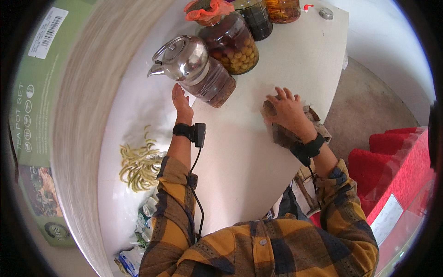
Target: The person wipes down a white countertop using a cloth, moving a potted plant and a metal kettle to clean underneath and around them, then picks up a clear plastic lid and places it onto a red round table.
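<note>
My right hand [290, 112] is on a crumpled brown cloth [282, 135] on the white tabletop [238, 155]. Its fingers are spread, and a fold of the cloth shows between thumb and fingers. My left hand [182, 105] is raised at the table's left side, fingers extended and holding nothing. Just beyond it, a shiny metal kettle [188, 57] appears to rest on top of a clear glass jar [216, 86] with brownish contents. Behind them stands a large glass jar of round yellow fruit in dark liquid [238, 52], its top wrapped in red plastic.
Two more filled jars, one dark [256, 19] and one orange [283, 10], stand farther back. Near them lie a small red item [307, 7] and a metal lid [326, 13]. A dried plant [140, 166] is at left; a red-covered seat [370, 166] is at right.
</note>
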{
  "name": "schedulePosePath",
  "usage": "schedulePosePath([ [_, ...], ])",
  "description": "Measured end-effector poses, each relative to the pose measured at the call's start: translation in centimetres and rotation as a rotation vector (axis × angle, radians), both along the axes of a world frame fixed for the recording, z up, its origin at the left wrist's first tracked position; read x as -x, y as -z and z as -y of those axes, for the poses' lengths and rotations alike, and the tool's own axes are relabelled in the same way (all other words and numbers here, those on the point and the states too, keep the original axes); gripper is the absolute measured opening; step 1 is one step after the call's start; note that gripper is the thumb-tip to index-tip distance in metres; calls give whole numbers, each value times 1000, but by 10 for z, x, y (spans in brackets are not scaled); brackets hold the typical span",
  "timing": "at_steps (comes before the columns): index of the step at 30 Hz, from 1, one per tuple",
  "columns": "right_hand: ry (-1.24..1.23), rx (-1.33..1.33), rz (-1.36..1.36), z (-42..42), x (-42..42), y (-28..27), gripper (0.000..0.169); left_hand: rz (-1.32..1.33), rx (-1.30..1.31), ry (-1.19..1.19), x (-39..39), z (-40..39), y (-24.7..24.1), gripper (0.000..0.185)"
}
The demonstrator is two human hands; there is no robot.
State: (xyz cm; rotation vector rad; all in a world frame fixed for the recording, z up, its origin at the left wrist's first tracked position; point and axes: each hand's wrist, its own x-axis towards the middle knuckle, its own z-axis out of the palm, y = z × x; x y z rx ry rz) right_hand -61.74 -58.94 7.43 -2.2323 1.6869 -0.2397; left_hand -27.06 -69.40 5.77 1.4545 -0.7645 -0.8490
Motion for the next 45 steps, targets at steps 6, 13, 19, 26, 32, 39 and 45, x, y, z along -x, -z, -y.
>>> schedulePosePath([
  [6, -158, 197, 793, 63, -43, 23, 65, -122, 40, 30, -2, 17, 0, 50],
  [13, -59, -10, 970, 133, -108, 42, 93, -168, -47, 27, 15, 31, -14, 60],
  [19, 75, 105, 999, 137, -158, 51, 114, -396, 83, 173, 12, 38, -13, 51],
  [26, 91, 108, 1028, 141, -158, 54, 118, -455, 44, 143, 24, 38, -9, 51],
  [32, 108, 87, 991, 138, -159, 41, 117, -392, 104, 206, 15, 37, -12, 50],
  [39, -88, 696, 1058, 145, -140, -63, 71, -148, -79, -105, -3, 0, -22, 70],
  [45, -372, 662, 760, 180, -149, -116, 38, 98, 55, -7, 27, -5, -42, 68],
])
